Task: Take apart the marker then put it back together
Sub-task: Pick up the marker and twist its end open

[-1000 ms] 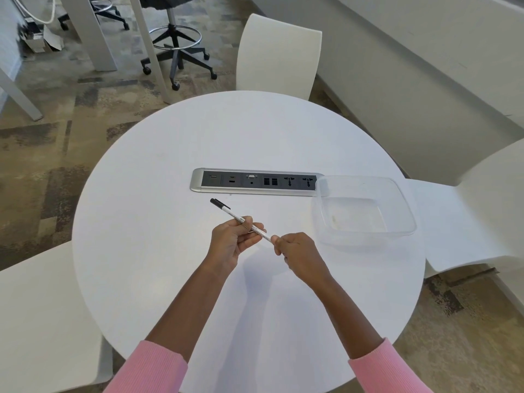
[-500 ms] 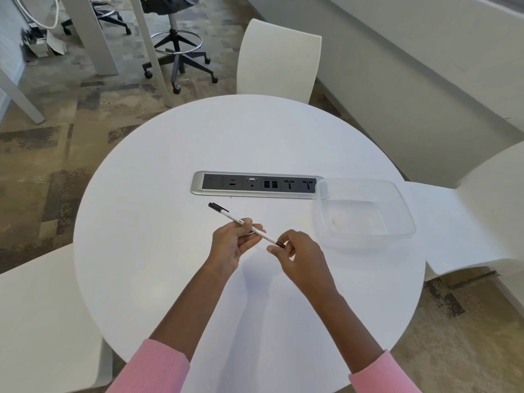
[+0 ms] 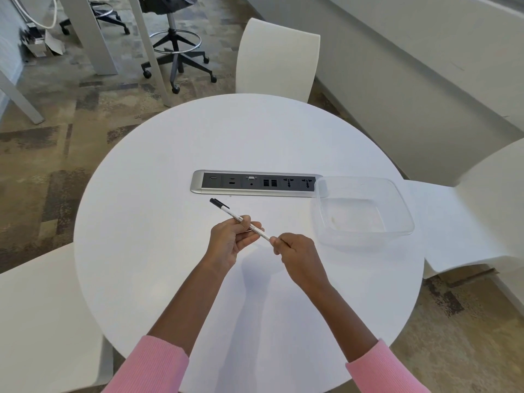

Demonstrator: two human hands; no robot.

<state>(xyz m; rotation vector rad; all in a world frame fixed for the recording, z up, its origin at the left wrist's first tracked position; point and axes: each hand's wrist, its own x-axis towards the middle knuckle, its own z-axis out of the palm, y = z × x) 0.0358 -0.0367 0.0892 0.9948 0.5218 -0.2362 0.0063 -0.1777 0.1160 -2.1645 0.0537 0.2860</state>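
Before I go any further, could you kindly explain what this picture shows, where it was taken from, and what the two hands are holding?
There is no machine here: a camera worn on a person's head looks down at their bare hands over a round white table. The left hand grips the middle of a thin white marker; the right hand closes over its near end. The black cap sits on the far end. On the table lie a built-in socket panel and an empty clear plastic container.

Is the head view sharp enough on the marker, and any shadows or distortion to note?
Head view: marker sharp, its print too small to read; soft shadow on table below left hand and right hand; wide-angle bending at edges.
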